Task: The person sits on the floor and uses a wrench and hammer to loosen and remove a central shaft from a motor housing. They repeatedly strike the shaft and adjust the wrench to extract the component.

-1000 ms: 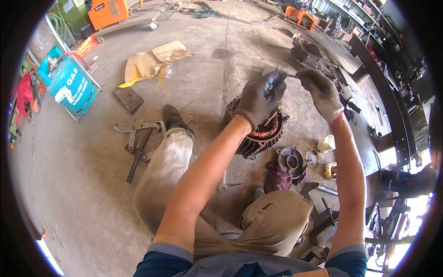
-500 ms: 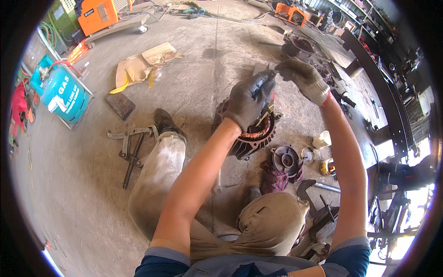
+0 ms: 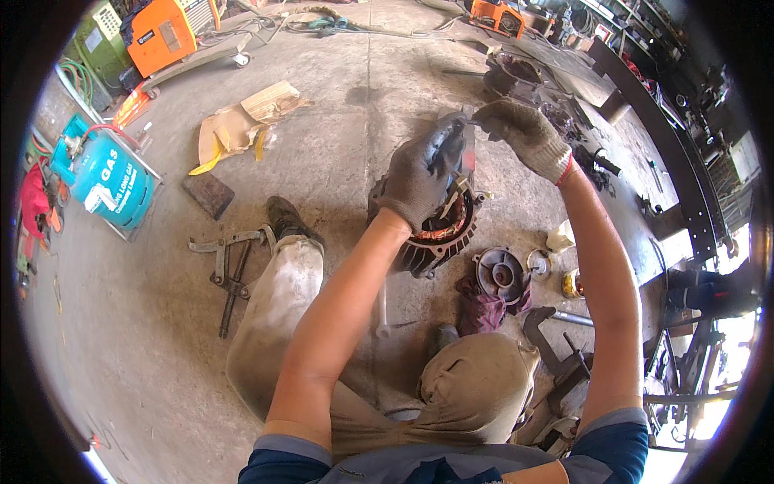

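My left hand point(image 3: 425, 171), in a dark-coated work glove, is closed in a pinch above the electric motor housing point(image 3: 435, 252). Close to its fingertips, on the right, my right hand point(image 3: 522, 135) in a matching glove with a pale knit cuff is pinched as well. Anything between the fingers is too small or hidden to name. Copper windings point(image 3: 443, 234) show inside the finned housing, partly covered by my left hand. Right of the housing, a round motor end cover point(image 3: 499, 273) rests on a purple rag point(image 3: 481, 311).
A gear puller point(image 3: 230, 270) lies beside my left boot point(image 3: 289, 219), and a wrench point(image 3: 383, 319) between my legs. A white cup point(image 3: 560, 236) and a small tin point(image 3: 572, 284) stand at right. Farther off are cardboard point(image 3: 230, 133), a teal gas cylinder point(image 3: 113, 177) and a steel beam point(image 3: 657, 133).
Both hands have shifted slightly left and up in the picture, still pinched close together. The whole view has tilted a little; the motor housing and end cover stay in place.
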`<state>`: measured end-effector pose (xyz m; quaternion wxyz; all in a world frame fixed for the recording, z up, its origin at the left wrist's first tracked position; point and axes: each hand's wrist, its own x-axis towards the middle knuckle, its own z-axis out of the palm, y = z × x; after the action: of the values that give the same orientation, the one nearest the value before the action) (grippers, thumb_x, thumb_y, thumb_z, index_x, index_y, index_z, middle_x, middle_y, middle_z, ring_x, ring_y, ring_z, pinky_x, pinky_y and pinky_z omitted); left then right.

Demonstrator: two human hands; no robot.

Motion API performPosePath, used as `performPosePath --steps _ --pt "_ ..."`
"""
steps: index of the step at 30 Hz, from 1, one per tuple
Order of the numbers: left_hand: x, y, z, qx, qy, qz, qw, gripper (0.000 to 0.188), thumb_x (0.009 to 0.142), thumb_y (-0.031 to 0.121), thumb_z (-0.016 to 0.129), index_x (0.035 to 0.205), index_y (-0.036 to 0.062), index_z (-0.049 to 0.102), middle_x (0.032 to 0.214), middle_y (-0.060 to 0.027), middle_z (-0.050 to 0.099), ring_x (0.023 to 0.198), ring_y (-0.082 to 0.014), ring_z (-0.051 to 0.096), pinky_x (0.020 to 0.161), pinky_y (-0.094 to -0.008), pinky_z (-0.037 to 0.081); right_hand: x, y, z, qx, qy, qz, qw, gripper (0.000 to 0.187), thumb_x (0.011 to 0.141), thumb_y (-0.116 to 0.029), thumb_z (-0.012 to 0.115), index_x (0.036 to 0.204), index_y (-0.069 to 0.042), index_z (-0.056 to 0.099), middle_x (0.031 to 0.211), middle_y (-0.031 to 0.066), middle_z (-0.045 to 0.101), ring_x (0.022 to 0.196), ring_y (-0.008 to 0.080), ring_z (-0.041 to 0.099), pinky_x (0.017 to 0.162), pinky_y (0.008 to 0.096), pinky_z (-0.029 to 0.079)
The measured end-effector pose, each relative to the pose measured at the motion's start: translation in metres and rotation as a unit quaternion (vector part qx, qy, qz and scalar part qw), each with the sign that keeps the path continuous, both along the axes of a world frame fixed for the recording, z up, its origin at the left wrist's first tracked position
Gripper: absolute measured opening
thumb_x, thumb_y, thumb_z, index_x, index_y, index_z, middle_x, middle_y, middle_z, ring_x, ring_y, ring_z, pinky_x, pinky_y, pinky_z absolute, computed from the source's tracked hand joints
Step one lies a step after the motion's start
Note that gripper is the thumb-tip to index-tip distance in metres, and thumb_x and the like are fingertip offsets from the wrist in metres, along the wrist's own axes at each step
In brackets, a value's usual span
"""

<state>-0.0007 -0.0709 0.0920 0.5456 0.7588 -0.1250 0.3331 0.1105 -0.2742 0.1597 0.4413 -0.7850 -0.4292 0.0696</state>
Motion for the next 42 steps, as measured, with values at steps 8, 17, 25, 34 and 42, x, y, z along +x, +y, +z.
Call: performPosePath --steps 8,17,25,34,42 --pt "0.000 0.002 -0.002 0.006 -0.008 0.012 1.000 0.032 0.100 0.014 0.065 0.132 0.0087 0.066 0.096 -0.0203 0.074 0.068 -0.0251 0.070 0.066 -0.0357 0.053 0.022 0.007 0.019 -0.010 0.050 0.040 0.998 0.029 0.101 -0.009 0.065 0.129 -0.003 0.068 0.122 0.0042 0.072 0.108 0.0114 0.066 0.097 0.0311 0.055" --pt "0.005 0.002 -0.006 -0.013 -0.019 0.004 1.000 0.030 0.102 0.020 0.068 0.129 0.0067 0.069 0.096 -0.0202 0.076 0.074 -0.0123 0.068 0.068 -0.0317 0.053 0.023 0.030 0.016 0.168 0.231 0.008 0.958 0.029 0.100 -0.012 0.067 0.126 0.002 0.068 0.115 0.0103 0.073 0.102 0.0174 0.071 0.091 0.0339 0.061" --pt "0.007 0.002 -0.009 -0.089 0.057 -0.052 0.993 0.030 0.103 0.018 0.067 0.129 0.0033 0.068 0.105 -0.0179 0.077 0.093 -0.0115 0.072 0.077 -0.0307 0.055 0.025 0.034 0.033 0.090 0.211 -0.020 0.973 0.036 0.099 -0.018 0.071 0.128 0.003 0.066 0.114 0.0126 0.072 0.104 0.0204 0.072 0.092 0.0361 0.062" --pt "0.005 0.005 -0.007 -0.085 0.073 -0.070 0.991 0.034 0.103 0.014 0.065 0.134 0.0013 0.064 0.120 -0.0163 0.075 0.107 -0.0135 0.069 0.089 -0.0291 0.054 0.006 0.052 0.045 -0.030 0.154 -0.093 0.983 0.039 0.091 -0.027 0.072 0.118 0.001 0.073 0.096 0.0115 0.075 0.075 0.0163 0.072 0.071 0.0305 0.061" --pt "-0.009 0.004 0.005 -0.034 -0.007 0.020 0.999 0.028 0.098 0.012 0.072 0.124 0.0008 0.069 0.111 -0.0152 0.077 0.104 -0.0197 0.074 0.086 -0.0312 0.057 -0.003 0.024 0.023 0.149 0.297 -0.066 0.941 0.045 0.104 -0.034 0.063 0.132 0.000 0.063 0.109 0.0134 0.073 0.087 0.0212 0.075 0.073 0.0333 0.063"
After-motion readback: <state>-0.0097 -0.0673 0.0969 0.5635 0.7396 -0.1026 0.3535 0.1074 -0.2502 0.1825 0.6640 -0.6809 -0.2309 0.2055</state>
